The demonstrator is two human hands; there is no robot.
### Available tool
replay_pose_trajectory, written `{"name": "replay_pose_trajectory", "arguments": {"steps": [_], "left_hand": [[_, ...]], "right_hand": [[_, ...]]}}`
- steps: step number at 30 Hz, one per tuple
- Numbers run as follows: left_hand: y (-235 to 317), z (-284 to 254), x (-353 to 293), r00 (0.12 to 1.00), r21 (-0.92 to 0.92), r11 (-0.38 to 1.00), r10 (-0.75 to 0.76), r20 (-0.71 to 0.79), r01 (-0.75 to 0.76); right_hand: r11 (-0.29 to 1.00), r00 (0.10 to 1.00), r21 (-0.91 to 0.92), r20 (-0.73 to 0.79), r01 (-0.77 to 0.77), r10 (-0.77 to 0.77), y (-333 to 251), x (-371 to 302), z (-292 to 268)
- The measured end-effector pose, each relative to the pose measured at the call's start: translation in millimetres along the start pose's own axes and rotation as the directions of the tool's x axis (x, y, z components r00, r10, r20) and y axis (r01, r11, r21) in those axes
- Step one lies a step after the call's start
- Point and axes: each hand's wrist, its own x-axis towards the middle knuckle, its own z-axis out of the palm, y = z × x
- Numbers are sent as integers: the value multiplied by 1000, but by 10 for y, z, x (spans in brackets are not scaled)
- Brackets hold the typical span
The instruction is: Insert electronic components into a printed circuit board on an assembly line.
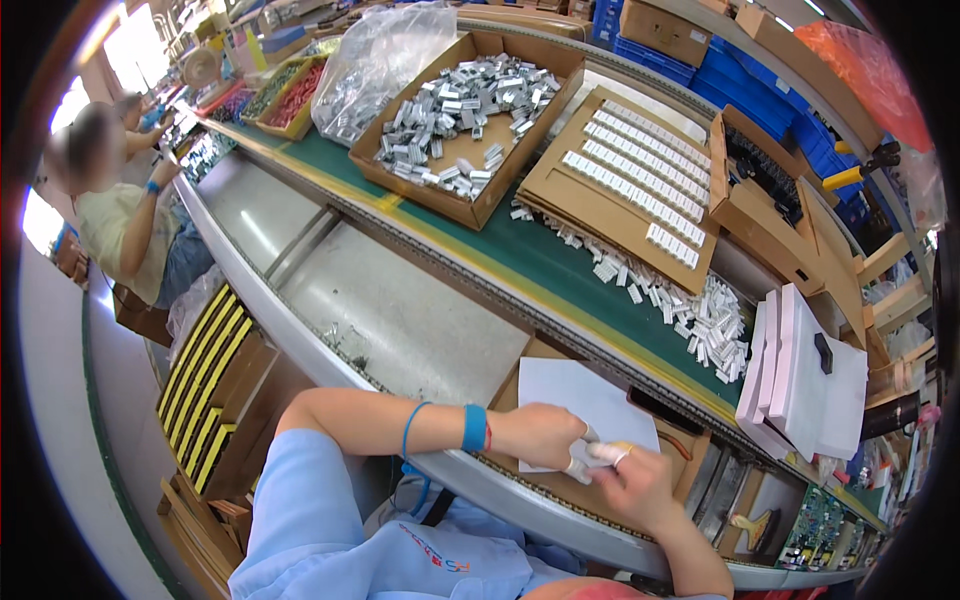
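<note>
My left hand (540, 436) and my right hand (640, 487) meet in front of me, over the near edge of a white paper sheet (565, 385). Pale covers wrap several fingertips. Both hands are closed, fingers pinched together. Whatever lies between them is small and hidden by the fingers, so I cannot make it out. A blue strap (474, 428) with a cord circles my left wrist. Beyond the paper, a heap of small white parts (715, 325) lies on the green belt (480, 250). Similar white parts (640, 165) stand in rows on a cardboard sheet (560, 195).
A cardboard box (425, 190) of silvery metal pieces and a clear plastic bag (375, 60) stand further back. White foam sheets (800, 380) lean at the right. Circuit boards (815, 525) sit at lower right. Another person (130, 215) works at the far left.
</note>
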Motion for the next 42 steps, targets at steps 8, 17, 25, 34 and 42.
{"name": "replay_pose_trajectory", "arguments": {"steps": [8,17,25,34,42], "left_hand": [[61,254,103,975,-96,986,117,-190,-137],[47,281,74,926,158,948,306,-219,-276],[74,278,76,901,11,933,351,-257,-360],[117,233,15,906,-104,924,331,-265,-368],[115,267,102,922,-5,945,318,-222,-327]], "right_hand": [[954,979,245,148,-173,139,-146,11,38],[751,881,503,418,-428,222,17,-65,156],[864,962,487,274,-126,-14,79,-48,89],[928,944,344,329,-144,25,-90,-6,-146],[970,985,240,170,-35,-6,-189,10,45]]}}
